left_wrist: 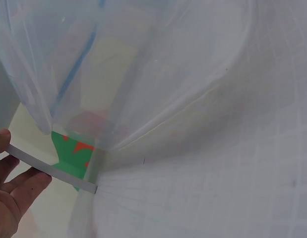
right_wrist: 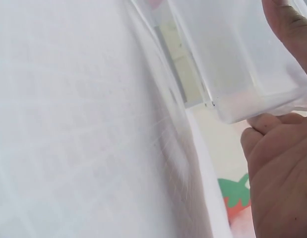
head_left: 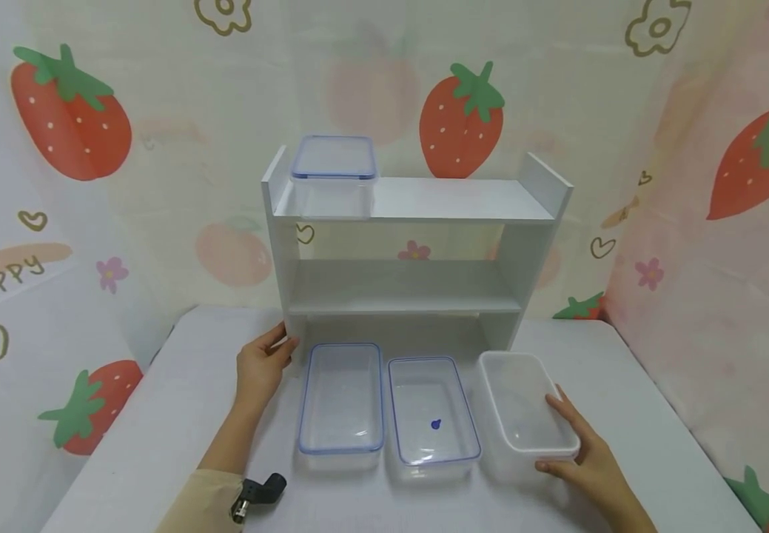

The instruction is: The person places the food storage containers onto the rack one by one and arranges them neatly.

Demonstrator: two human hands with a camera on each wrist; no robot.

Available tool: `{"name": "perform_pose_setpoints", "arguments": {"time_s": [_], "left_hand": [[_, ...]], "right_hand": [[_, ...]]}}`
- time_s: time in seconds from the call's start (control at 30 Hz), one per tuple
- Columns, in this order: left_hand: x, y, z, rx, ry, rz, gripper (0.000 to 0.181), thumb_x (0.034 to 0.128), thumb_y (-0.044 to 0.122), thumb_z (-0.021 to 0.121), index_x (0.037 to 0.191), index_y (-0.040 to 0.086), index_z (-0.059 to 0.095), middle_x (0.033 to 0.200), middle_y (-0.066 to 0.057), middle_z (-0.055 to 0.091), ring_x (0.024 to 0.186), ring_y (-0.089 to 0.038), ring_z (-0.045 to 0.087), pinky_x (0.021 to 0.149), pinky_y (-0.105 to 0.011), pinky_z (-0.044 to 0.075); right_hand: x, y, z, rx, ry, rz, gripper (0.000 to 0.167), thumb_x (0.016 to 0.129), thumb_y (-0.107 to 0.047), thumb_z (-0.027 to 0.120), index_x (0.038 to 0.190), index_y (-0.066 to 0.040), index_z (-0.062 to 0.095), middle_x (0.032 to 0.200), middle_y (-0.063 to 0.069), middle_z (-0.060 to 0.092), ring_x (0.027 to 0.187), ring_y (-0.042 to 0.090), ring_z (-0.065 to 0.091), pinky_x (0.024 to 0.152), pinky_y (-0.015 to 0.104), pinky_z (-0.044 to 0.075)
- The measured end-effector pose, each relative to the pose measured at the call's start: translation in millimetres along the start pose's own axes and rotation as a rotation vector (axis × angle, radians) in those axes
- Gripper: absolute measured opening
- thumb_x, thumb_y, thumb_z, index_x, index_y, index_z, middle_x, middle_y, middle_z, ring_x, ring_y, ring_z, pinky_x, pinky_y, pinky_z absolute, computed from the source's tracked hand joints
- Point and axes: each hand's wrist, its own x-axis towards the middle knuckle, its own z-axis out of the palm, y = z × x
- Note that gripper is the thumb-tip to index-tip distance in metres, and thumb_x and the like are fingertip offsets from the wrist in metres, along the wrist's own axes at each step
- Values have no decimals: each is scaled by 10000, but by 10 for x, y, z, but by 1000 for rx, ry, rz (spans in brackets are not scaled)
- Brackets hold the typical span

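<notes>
Ideally, we hold the rightmost box (head_left: 522, 403) level, right fingers (head_left: 572, 416) gripping it, while left fingers (head_left: 271, 338) pinch the white shelf (head_left: 405, 285) steady.

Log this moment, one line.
left hand: pinches shelf unit's side | right hand: grips white-rimmed container | blue-rimmed containers: two on table, third on top shelf

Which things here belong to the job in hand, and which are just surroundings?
Likely the job:
right box, gripped by the right hand
shelf, gripped by the left hand
left box
middle box
upper box, on the shelf

Likely just surroundings:
table
backdrop
</notes>
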Motion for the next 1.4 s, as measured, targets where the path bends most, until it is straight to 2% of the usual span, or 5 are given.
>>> {"name": "perform_pose_setpoints", "arguments": {"time_s": [0.27, 0.5, 0.7, 1.07, 1.4], "left_hand": [[-33, -8, -16, 4, 2, -14, 464, 976, 187, 729, 1401, 42, 610, 1420, -137, 620, 1162, -296, 693, 818, -205, 614], [-51, 3, -22, 3, -2, -6, 462, 978, 178, 725, 1403, 41, 608, 1421, -159, 615, 1162, -320, 691, 818, -203, 612], [-56, 16, -31, 8, 2, -2, 455, 982, 174, 719, 1402, 43, 608, 1421, -156, 616, 1162, -329, 689, 823, -206, 612], [-7, 21, -37, 1, -2, 21, 453, 975, 154, 724, 1397, 33, 610, 1410, -152, 625, 1144, -306, 701, 803, -200, 616], [-5, 8, -16, -2, -10, 3, 477, 977, 180, 726, 1410, 27, 594, 1426, -152, 612, 1154, -317, 698, 810, -196, 614]], "right_hand": [[-16, -42, -2, -3, 25, 43, 1012, 728, 72, 876, 1586, -109, 370, 1714, 86, 180, 1464, -144, 210, 1046, 10, 344], [-6, -78, -11, -31, 47, 49, 1033, 718, 58, 888, 1591, -128, 367, 1713, 83, 194, 1450, -144, 227, 1045, 1, 334], [4, -141, -1, -16, 64, 51, 1037, 706, 86, 882, 1587, -108, 371, 1710, 82, 201, 1442, -145, 239, 1048, 7, 345], [54, -303, -14, -37, 85, 24, 1045, 696, 119, 872, 1586, -91, 368, 1705, 83, 216, 1411, -144, 285, 1015, 22, 398], [106, -541, -56, -70, 105, 10, 1031, 709, 123, 862, 1587, -100, 370, 1706, 41, 218, 1363, -146, 330, 977, 22, 436]]}}
